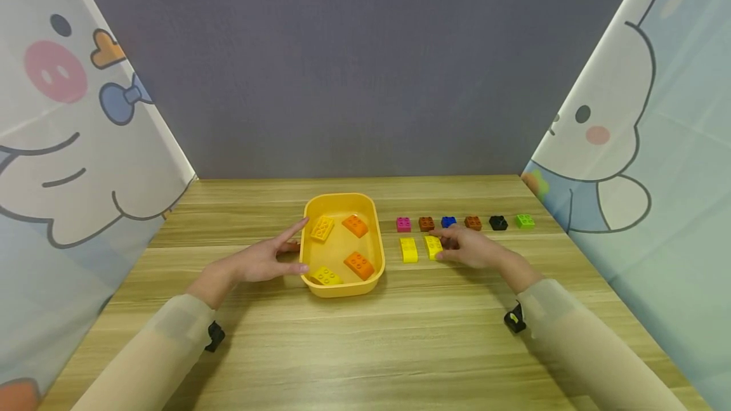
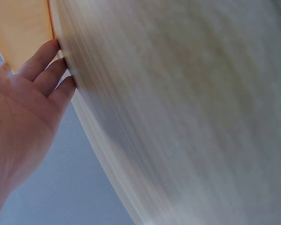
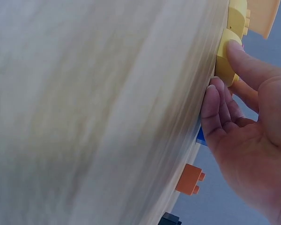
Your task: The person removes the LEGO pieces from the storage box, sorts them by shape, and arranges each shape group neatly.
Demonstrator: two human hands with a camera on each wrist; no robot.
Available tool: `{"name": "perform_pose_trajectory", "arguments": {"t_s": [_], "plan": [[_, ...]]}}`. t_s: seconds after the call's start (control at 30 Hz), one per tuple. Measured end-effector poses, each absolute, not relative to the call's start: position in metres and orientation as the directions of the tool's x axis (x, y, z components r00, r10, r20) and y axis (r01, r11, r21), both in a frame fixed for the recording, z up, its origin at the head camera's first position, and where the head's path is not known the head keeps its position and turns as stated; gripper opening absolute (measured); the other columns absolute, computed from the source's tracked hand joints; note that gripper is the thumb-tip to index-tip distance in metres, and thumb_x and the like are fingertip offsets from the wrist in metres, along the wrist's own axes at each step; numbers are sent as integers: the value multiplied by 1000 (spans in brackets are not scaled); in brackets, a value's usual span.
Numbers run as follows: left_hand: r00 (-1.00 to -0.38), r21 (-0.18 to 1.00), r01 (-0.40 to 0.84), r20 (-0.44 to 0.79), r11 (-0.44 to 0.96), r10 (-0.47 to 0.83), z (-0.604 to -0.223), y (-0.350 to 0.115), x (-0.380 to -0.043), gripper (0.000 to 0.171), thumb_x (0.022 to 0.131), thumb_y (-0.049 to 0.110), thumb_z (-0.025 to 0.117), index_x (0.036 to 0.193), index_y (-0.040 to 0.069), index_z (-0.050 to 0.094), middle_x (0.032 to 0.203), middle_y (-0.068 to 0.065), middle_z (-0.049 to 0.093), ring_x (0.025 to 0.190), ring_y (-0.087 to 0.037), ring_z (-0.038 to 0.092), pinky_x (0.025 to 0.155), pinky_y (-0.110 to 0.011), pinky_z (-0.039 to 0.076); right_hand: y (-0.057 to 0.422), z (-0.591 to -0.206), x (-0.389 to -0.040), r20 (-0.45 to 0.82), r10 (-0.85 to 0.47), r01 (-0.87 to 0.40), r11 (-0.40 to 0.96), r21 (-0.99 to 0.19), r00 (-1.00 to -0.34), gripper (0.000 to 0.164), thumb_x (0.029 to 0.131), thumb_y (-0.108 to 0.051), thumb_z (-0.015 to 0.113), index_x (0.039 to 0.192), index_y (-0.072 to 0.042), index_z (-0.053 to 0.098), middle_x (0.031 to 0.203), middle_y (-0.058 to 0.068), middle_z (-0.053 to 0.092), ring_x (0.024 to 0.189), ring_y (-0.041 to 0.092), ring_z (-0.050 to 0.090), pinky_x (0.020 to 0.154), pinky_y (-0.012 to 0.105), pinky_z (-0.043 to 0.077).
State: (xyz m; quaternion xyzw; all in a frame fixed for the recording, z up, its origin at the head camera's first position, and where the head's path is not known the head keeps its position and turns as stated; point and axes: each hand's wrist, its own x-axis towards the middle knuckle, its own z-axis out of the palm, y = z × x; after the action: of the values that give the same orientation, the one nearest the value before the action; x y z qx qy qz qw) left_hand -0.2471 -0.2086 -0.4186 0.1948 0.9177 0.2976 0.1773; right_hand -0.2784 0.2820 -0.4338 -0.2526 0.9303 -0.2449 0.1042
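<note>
- From where I stand, the right hand [image 1: 471, 246] pinches a yellow brick [image 1: 432, 247] between thumb and fingers, down on the table [image 1: 354, 347], just beside a second yellow brick [image 1: 408, 250].
- The left hand [image 1: 259, 260] has its fingers spread, at the left side of the yellow bin [image 1: 342, 292].
- I judge the step in hand as lining the pinched brick up with its neighbour, though lifting it could look alike; next probably calls for a clean release, then a reach into the bin.
- Front row: two yellow bricks, counting the pinched one.
- Back row: six smaller bricks, namely one pink [image 1: 403, 224], two brown [image 1: 426, 224], one blue [image 1: 448, 221], one black [image 1: 499, 223], one green [image 1: 525, 221].
- Inside the bin: two orange bricks [image 1: 359, 266], two yellowish bricks [image 1: 322, 228].
</note>
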Motion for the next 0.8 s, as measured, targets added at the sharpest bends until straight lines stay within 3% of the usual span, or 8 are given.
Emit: {"name": "perform_pose_trajectory", "arguments": {"t_s": [0.6,0.8], "plan": [[-860,630,246,-209,737,465,-421,-209,-247,103,85,66,71,160,52,1,155,-12,49,147,-41,40,117,-71,23,282,-433,-277,-45,-524,-427,738,-522,-850,61,95,-32,73,148,-10,53,114,6,60,99,18,56,84,35,50],[-862,628,243,-210,739,462,-420,-209,-247,103,85,66,71,160,52,1,156,-12,49,147,-41,40,117,-71,22,282,-429,-273,14,-509,-422,697,-581,-861,55,97,-28,72,146,-9,54,112,6,61,87,15,58,71,28,51]]}}
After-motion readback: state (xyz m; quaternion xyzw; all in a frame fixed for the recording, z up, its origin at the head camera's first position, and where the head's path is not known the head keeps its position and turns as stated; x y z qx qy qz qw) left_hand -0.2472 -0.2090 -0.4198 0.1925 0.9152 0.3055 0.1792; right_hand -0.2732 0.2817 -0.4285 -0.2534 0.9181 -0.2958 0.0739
